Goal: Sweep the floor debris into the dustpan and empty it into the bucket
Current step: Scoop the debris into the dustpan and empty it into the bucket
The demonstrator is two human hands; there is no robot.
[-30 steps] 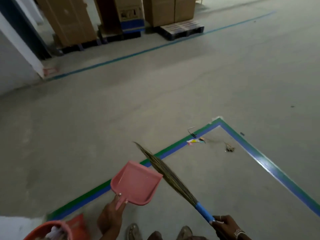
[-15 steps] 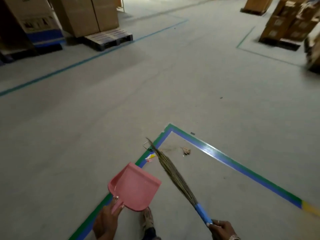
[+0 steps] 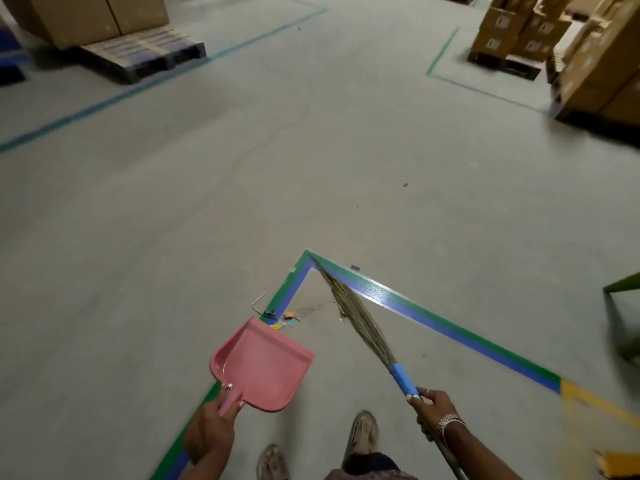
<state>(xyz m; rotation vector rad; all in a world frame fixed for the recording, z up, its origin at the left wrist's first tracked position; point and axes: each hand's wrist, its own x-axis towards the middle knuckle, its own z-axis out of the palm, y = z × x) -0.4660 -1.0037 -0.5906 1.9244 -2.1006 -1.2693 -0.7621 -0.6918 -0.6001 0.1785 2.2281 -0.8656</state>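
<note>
My left hand (image 3: 212, 428) grips the handle of a pink dustpan (image 3: 263, 365), held low with its mouth facing the debris. My right hand (image 3: 434, 410) grips a grass broom (image 3: 360, 320) by its blue-wrapped handle; the bristle tip reaches to the corner of the green-and-blue floor tape (image 3: 408, 301). Small debris (image 3: 282, 318) lies just beyond the dustpan's lip: a bent wire, a dark scrap and bits of coloured paper. A few more crumbs (image 3: 341, 311) sit beside the broom's bristles. No bucket is in view.
Cardboard boxes on a wooden pallet (image 3: 138, 50) stand at the far left. More stacked boxes (image 3: 595, 53) fill the far right. A green metal frame (image 3: 623, 289) juts in at the right edge. My feet (image 3: 363, 434) are at the bottom.
I have stepped closer to the tape corner and the view has turned right. The dustpan now sits right at the debris, and the broom tip has swung out to the corner. The bucket has left view.
</note>
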